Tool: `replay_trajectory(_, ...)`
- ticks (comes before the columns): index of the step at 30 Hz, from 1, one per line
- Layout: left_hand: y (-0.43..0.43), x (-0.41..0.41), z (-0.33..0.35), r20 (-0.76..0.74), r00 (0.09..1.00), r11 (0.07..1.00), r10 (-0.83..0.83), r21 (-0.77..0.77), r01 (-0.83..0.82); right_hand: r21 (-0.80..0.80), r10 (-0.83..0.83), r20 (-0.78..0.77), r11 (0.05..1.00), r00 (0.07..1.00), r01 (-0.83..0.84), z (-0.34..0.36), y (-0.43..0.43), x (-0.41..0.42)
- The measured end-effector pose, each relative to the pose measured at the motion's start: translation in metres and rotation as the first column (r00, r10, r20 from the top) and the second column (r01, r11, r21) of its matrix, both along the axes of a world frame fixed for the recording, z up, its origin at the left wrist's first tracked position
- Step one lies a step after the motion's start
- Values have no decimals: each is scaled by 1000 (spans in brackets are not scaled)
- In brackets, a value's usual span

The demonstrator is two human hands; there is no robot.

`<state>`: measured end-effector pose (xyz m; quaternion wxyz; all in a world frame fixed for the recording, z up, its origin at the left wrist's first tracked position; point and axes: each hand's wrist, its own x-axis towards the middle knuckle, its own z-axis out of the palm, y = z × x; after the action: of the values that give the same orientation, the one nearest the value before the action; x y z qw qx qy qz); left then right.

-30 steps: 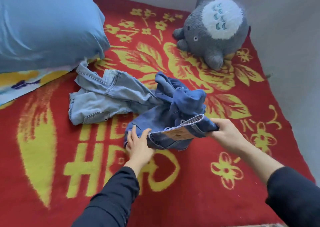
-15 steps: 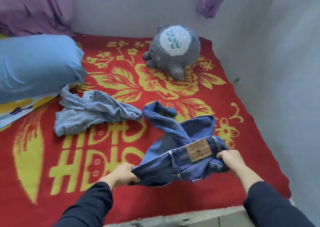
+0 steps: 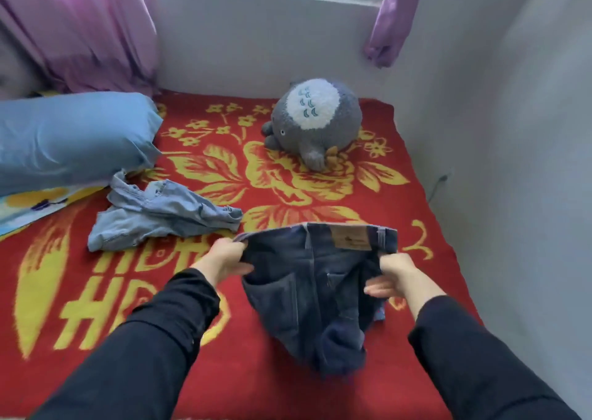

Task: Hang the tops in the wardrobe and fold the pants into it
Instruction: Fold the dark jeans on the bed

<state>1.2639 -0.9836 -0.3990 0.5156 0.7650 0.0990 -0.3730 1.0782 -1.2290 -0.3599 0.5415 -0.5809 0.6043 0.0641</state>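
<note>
1. A tan leather patch (image 3: 350, 238) sits on the waistband of the dark jeans (image 3: 298, 291), right of the centre seam. Its print is too blurred to read.
2. The red blanket (image 3: 320, 387) carries large yellow block letters near my left sleeve (image 3: 153, 339). The sleeve partly covers them and I cannot read a word.
3. My left hand (image 3: 224, 259) grips the waistband's left end, fingers curled around the denim, the arm reaching forward in a dark sleeve.
4. My right hand (image 3: 395, 274) holds the waistband's right end. The denim is pinched, the fingers point inward, and the thumb is hidden.
5. The dark jeans hang between both hands, waistband stretched flat on top, back pockets facing me. The legs are bunched on the blanket below.
6. Light blue jeans (image 3: 160, 217) lie crumpled on the blanket, to the left and beyond my left hand, apart from it.
7. A grey plush toy (image 3: 314, 121) sits farther back, and a blue pillow (image 3: 70, 137) lies at the left.
</note>
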Motion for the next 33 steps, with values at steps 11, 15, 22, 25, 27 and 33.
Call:
replay_trajectory(11, -24, 75, 161, 960, 181, 977, 212, -205, -57, -842, 469, 465, 497, 751, 211, 123, -55, 103)
replay_trajectory(15, 29, 60, 43, 906, 394, 983, -156, 182, -30, -912, 541, 30, 360, 841, -199, 35, -64, 70)
replay_trajectory(22, 73, -34, -106, 337, 622, 673, -707, 591, 445, -424, 639, -511, 395, 575, -815, -114, -34, -17)
replay_trajectory(25, 83, -68, -135, 174, 522, 501, -835, 633, 590, -295, 677, -563, 371, 474, -881, -151, -26, -47)
replay_trajectory(27, 85, -84, -144, 181, 446, 448, -877, 646, 618, -274, 687, -578, 344, 440, -898, -163, -25, -65)
replay_trajectory(33, 107, -117, -178, 170, 265, 305, -949, 711, 634, -205, 674, -689, 172, 267, -964, -197, -27, -134)
